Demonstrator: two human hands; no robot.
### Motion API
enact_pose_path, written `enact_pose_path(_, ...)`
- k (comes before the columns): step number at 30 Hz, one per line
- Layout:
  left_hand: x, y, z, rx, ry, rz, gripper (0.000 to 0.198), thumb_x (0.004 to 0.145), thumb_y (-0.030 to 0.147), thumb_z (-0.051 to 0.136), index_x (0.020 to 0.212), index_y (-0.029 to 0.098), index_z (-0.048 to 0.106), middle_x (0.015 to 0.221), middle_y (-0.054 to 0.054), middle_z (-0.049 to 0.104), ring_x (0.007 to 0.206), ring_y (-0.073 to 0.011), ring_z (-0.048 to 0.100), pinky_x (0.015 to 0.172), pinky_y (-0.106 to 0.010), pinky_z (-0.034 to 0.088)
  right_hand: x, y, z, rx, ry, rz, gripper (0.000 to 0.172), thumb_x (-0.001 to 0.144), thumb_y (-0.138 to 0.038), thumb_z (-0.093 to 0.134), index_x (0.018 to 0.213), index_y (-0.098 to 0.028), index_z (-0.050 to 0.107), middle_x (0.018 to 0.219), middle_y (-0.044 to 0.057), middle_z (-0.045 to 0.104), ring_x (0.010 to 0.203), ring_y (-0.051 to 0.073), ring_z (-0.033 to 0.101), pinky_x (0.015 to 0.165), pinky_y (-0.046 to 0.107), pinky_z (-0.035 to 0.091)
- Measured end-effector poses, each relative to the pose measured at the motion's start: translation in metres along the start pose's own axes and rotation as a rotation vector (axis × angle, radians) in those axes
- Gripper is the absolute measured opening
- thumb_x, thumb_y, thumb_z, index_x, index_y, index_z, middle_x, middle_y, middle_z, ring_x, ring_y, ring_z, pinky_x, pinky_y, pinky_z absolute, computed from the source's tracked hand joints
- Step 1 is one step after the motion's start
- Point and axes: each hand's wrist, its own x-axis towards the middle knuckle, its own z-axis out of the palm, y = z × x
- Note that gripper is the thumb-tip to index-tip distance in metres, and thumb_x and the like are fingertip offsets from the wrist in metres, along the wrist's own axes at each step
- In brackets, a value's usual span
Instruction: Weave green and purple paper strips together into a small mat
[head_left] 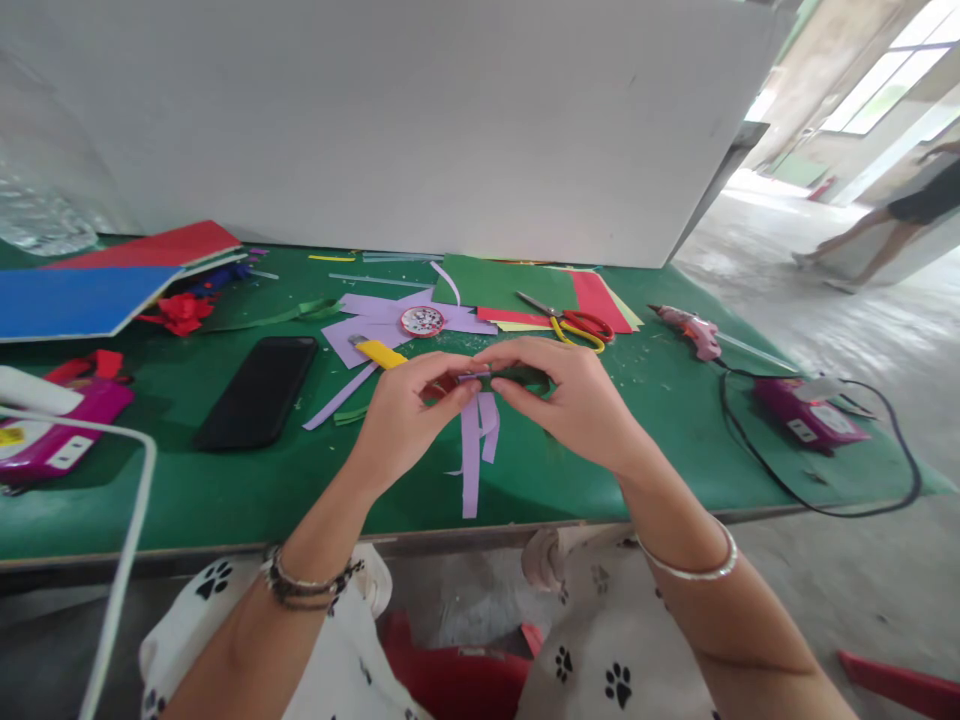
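Green felt covers the table point(225, 480), and above its middle the two hands meet fingertip to fingertip. The left hand point(405, 415) and the right hand point(570, 400) each pinch, thumb against forefinger, one end of a small paper piece point(487, 378). It is purple at the left hand's end and dark green at the right hand's, and it is held just clear of the table. What its finer shape is I cannot tell, as the fingers cover most of it.

Directly below the hands, at 6 o'clock, loose purple strips point(471, 450) lie on the felt, reaching towards the near edge. At 11 o'clock, just beside the left hand's knuckles, rests a yellow cutter point(380, 352), and a little beyond it a round tin point(422, 321) sits on purple paper offcuts point(375, 315).

At 1 o'clock, scissors point(574, 326) with red and yellow handles lie across a green sheet point(495, 282) and a red sheet point(600, 298). At 2 o'clock lies a pink glue gun point(690, 330). At 3 o'clock, well apart, a magenta box point(810, 420) sits within a loop of black cable point(750, 460).

At 9 o'clock lies a black phone point(259, 392), face up. At 10 o'clock is a red paper flower point(180, 312), beside a blue sheet point(67, 300).
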Motion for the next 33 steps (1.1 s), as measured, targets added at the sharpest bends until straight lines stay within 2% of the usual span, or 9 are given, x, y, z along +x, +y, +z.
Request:
enact_pose_path(9, 0.001, 0.003, -0.005, 0.097, 0.009, 0.037, 0.014, 0.078, 0.024, 0.056, 0.083, 0.021, 0.069, 0.073, 0.0, 0.066, 0.061, -0.0109, 0.057, 0.053, -0.019, 0.044, 0.0, -0.002, -0.006, -0.059, -0.022, 0.065, 0.019, 0.078, -0.014, 0.052, 0.089, -0.018, 0.067, 0.083, 0.001, 0.068, 0.069, 0.01, 0.058, 0.061, 0.022, 0.046)
enact_pose_path(16, 0.002, 0.004, -0.007, 0.158, -0.002, 0.057, 0.015, 0.078, 0.022, 0.055, 0.082, 0.021, 0.07, 0.07, 0.001, 0.064, 0.058, -0.0097, 0.055, 0.051, -0.018, 0.043, -0.002, -0.004, -0.015, -0.146, -0.155, -0.006, 0.024, 0.075, -0.017, 0.059, 0.099, -0.019, 0.066, 0.089, 0.003, 0.069, 0.076, 0.013, 0.06, 0.064, 0.024, 0.047)
enact_pose_path(25, 0.001, 0.003, -0.01, 0.138, -0.076, 0.043, 0.015, 0.079, 0.025, 0.057, 0.088, 0.021, 0.068, 0.077, -0.001, 0.064, 0.067, -0.0113, 0.057, 0.056, -0.019, 0.046, -0.001, -0.006, -0.014, -0.16, -0.063, -0.006, 0.015, 0.079, -0.013, 0.054, 0.081, -0.018, 0.067, 0.075, 0.001, 0.067, 0.065, 0.01, 0.058, 0.058, 0.022, 0.043)
enact_pose_path(33, 0.001, 0.002, -0.012, 0.163, -0.098, 0.05, 0.016, 0.08, 0.023, 0.056, 0.088, 0.024, 0.07, 0.075, -0.001, 0.062, 0.061, -0.0098, 0.053, 0.052, -0.019, 0.043, 0.0, 0.001, -0.009, -0.111, -0.032, 0.006, 0.008, 0.078, -0.017, 0.056, 0.075, -0.017, 0.063, 0.07, 0.0, 0.063, 0.061, 0.009, 0.051, 0.055, 0.021, 0.038)
